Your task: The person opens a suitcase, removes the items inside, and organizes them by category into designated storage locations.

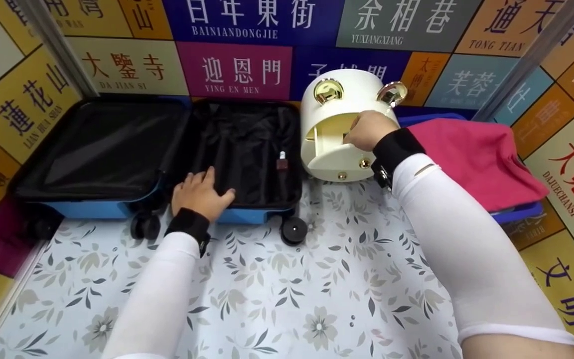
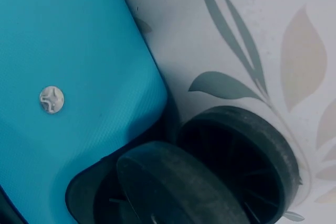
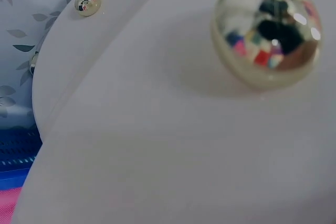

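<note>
An open blue suitcase [image 1: 241, 215] with a black lining lies at the left and centre in the head view. Over the front edge of its right half rests my left hand [image 1: 198, 195], fingers spread, holding nothing. Beside the suitcase stands a white rounded storage box [image 1: 349, 85] with gold ear-shaped discs and an open front compartment. My right hand [image 1: 370, 130] reaches into that opening, its fingertips hidden, so whether it holds anything is unclear. The right wrist view shows the box's white surface [image 3: 131, 156] and a gold ball knob [image 3: 266, 32]. Neither wrist view shows a hand.
A pink cloth [image 1: 471, 159] covers much of a blue basket [image 1: 516, 213] on the right. Black suitcase wheels [image 1: 294, 231] stick out toward the front. Printed panels stand around the back and sides of the floral-patterned surface [image 1: 277, 299].
</note>
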`<state>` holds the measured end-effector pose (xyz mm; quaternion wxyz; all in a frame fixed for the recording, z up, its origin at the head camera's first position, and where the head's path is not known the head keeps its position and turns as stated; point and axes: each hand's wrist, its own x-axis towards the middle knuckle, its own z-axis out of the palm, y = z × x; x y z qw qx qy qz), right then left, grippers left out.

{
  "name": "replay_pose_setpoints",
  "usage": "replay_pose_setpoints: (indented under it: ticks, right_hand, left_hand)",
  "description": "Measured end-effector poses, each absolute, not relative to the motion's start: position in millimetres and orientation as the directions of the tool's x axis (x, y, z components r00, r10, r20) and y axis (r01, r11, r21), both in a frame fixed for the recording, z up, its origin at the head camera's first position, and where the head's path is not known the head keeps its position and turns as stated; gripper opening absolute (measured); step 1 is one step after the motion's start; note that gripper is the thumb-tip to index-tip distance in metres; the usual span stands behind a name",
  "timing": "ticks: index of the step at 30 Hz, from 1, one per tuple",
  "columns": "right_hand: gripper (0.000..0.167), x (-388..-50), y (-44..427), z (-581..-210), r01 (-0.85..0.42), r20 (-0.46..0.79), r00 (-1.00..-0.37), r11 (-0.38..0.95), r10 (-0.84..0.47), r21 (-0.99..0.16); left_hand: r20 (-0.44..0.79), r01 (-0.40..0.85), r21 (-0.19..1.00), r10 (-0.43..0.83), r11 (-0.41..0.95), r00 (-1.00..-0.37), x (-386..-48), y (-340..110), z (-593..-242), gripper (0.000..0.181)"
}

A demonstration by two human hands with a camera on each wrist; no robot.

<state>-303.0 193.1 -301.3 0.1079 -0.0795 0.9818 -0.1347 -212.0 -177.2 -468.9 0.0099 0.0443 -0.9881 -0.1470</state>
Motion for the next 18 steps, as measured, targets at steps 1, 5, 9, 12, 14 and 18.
replay_pose_setpoints:
  ticks: [1,5,9,12,14,18]
  right_hand:
    - [0.04,-303.6,193.5,-301.4,-0.136,-0.2,-0.96,0.953,-0.194,-0.269]
    - [0.054,-301.7,195.4,-304.0,-0.129,-0.191,-0.964,0.954,-0.184,-0.27]
    - [0.05,-285.0,197.1,-318.9,-0.149,0.093,-0.988,0.89,-0.12,-0.431]
    - [0.039,-262.2,201.7,-341.3,-0.344,0.433,-0.891,0.825,-0.136,-0.448]
    - [0.033,-246.0,206.3,-358.2,-0.448,0.582,-0.795,0.813,-0.171,-0.373]
    - [0.022,-228.0,215.1,-386.7,-0.51,0.679,-0.695,0.827,-0.236,-0.235]
  left_hand:
    - [0.005,-0.087,0.29,-0.092,0.953,-0.996,-212.3,-176.9,-468.8,0.09]
    - [-0.006,-0.095,0.29,-0.098,0.952,-0.995,-213.1,-175.3,-469.3,0.091]
    - [-0.005,-0.089,0.299,-0.092,0.95,-0.996,-213.5,-173.7,-470.3,0.091]
    - [0.01,-0.07,0.306,-0.077,0.949,-0.997,-212.8,-173.2,-470.0,0.09]
    - [0.021,-0.06,0.315,-0.071,0.947,-0.997,-211.8,-174.0,-469.1,0.09]
    - [0.057,-0.056,0.352,-0.081,0.934,-0.995,-209.6,-175.3,-463.6,0.091]
